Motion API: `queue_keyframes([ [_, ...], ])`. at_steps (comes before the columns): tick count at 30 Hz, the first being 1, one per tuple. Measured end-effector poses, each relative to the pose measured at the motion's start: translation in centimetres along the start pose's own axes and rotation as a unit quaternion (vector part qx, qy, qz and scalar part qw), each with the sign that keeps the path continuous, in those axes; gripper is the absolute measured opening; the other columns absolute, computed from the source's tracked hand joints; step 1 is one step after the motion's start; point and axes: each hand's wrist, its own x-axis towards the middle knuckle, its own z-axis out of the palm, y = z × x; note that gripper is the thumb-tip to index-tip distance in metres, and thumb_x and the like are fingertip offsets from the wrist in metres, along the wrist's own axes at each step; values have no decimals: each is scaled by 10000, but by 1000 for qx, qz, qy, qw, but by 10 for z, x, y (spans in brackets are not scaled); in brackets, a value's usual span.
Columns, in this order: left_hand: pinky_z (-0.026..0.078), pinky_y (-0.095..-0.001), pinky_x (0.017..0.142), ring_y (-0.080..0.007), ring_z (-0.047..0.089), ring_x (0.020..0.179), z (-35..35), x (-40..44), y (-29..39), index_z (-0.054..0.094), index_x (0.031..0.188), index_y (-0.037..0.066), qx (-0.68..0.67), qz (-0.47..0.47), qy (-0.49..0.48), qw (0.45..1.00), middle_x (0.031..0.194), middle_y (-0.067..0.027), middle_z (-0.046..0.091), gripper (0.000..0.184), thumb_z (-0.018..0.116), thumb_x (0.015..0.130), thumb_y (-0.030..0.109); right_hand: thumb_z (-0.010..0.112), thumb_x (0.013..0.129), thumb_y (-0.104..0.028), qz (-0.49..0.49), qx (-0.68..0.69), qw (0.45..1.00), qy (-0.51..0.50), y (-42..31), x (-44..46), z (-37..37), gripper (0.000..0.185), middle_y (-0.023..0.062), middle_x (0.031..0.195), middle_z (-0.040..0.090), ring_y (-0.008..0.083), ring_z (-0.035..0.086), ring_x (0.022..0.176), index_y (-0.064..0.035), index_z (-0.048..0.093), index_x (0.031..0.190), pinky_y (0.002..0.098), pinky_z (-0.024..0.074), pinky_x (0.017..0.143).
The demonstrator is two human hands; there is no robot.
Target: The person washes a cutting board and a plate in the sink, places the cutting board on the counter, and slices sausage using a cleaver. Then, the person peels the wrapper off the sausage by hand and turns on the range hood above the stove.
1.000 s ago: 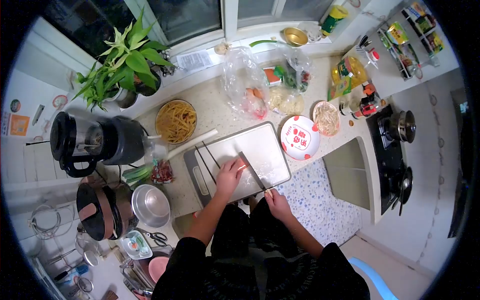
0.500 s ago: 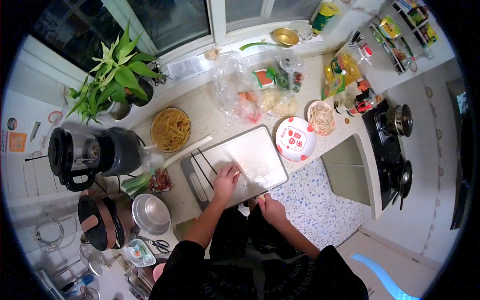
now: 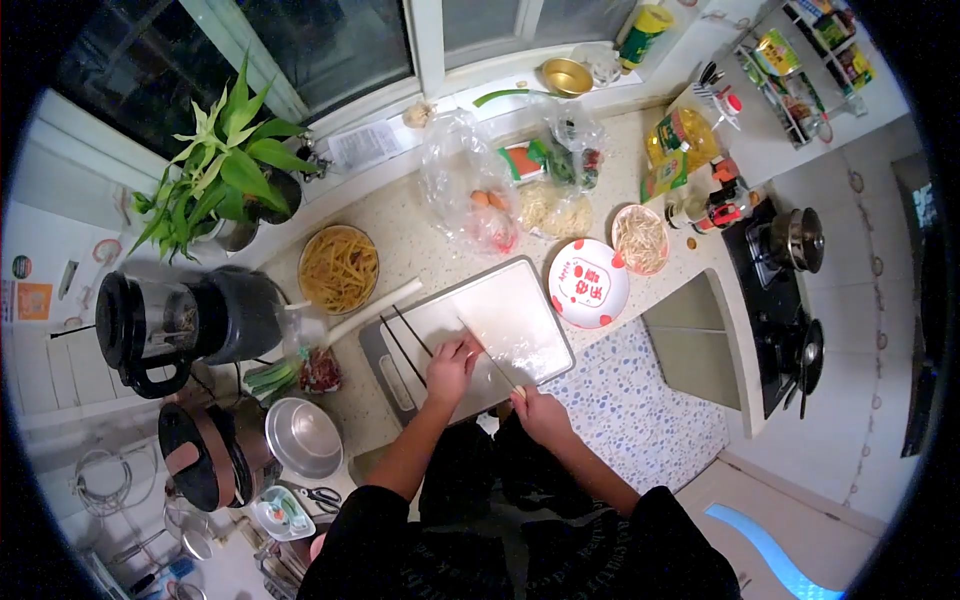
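On the white cutting board point(image 3: 515, 310) with a grey edge, my left hand point(image 3: 451, 368) has its fingers closed over a small pinkish piece point(image 3: 471, 343). My right hand point(image 3: 541, 415) is wrapped round the light handle of a knife point(image 3: 491, 358) at the board's near edge. The thin blade points up and left and lies close beside my left fingertips. A pair of dark chopsticks point(image 3: 403, 350) rests across the board's left part. Behind the board's left corner lies a long white stalk point(image 3: 376, 309).
A bowl of yellow strips point(image 3: 339, 269), plastic bags point(image 3: 468, 190), a red-spotted plate point(image 3: 588, 283) and a bowl of pale shreds point(image 3: 640, 239) stand behind the board. At left are a blender point(image 3: 160, 325), a metal bowl point(image 3: 304, 438) and scissors point(image 3: 322, 498); a stove point(image 3: 770, 330) is at right.
The view has shifted a little. The knife blade, tilted broad side up a second ago, now shows as a thin line. My left hand stays by it on the board.
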Motion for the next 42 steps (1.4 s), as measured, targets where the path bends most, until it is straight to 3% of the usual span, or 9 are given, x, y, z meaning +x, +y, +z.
queue_keyframes([
  [10, 542, -394, 772, -309, 633, 925, -1, 0, 1, 723, 943, 103, 8, 7, 3, 1000, 1045, -88, 667, 200, 772, 754, 147, 419, 988, -451, 9, 0, 1000, -5, -10, 26, 8, 490, 228, 758, 655, 445, 636, 722, -4, 612, 939, 529, 505, 654],
  [13, 542, -396, 753, -306, 630, 905, -1, 0, 1, 722, 946, 114, 10, 14, 12, 1000, 1037, -82, 662, 185, 760, 769, 155, 490, 965, -411, -15, 7, 1000, 12, -2, 30, 16, 391, 240, 746, 639, 448, 627, 697, -24, 547, 962, 541, 485, 614],
  [19, 545, -402, 723, -316, 628, 868, -2, -1, -1, 720, 936, 97, 9, 7, 7, 1000, 994, -87, 659, 174, 757, 778, 161, 501, 958, -408, -26, 49, 996, 71, 7, 26, 29, 375, 242, 770, 638, 452, 626, 717, -35, 542, 978, 535, 485, 623],
  [25, 542, -409, 744, -330, 624, 882, -2, -3, 0, 713, 945, 79, -2, -2, 15, 1000, 1011, -101, 658, 204, 763, 771, 174, 486, 965, -400, 26, 32, 999, 16, 6, 26, 30, 370, 253, 770, 633, 454, 624, 760, -40, 535, 1035, 524, 483, 653],
  [28, 537, -414, 776, -334, 621, 896, -6, -3, -1, 710, 986, 76, -3, 4, 12, 1000, 1030, -113, 660, 248, 767, 767, 177, 460, 988, -381, -26, 114, 991, 69, 20, 31, 35, 369, 237, 751, 634, 425, 638, 742, -34, 548, 1075, 491, 488, 648],
  [34, 535, -403, 802, -324, 612, 928, -2, -6, -2, 687, 1084, 81, 4, -4, 25, 1000, 1092, -97, 642, 316, 731, 787, 179, 438, 1009, -383, 69, 279, 958, 1, 34, 9, -1, 417, 202, 711, 626, 377, 627, 674, 2, 559, 1115, 424, 487, 642],
  [35, 534, -400, 805, -322, 612, 930, -2, -6, -1, 686, 1086, 84, 0, -4, 19, 1000, 1102, -94, 640, 316, 729, 788, 180, 442, 1012, -363, 70, 285, 956, 8, 32, 4, -8, 395, 178, 692, 614, 343, 611, 644, -4, 568, 1117, 396, 481, 632],
  [42, 528, -386, 824, -310, 607, 945, -7, -5, 2, 688, 1092, 107, -16, -17, -2, 1000, 1144, -78, 627, 313, 730, 790, 178, 450, 1004, -375, 30, 240, 970, 22, 43, -2, 10, 399, 234, 805, 652, 404, 649, 750, -14, 553, 1139, 436, 494, 676],
])
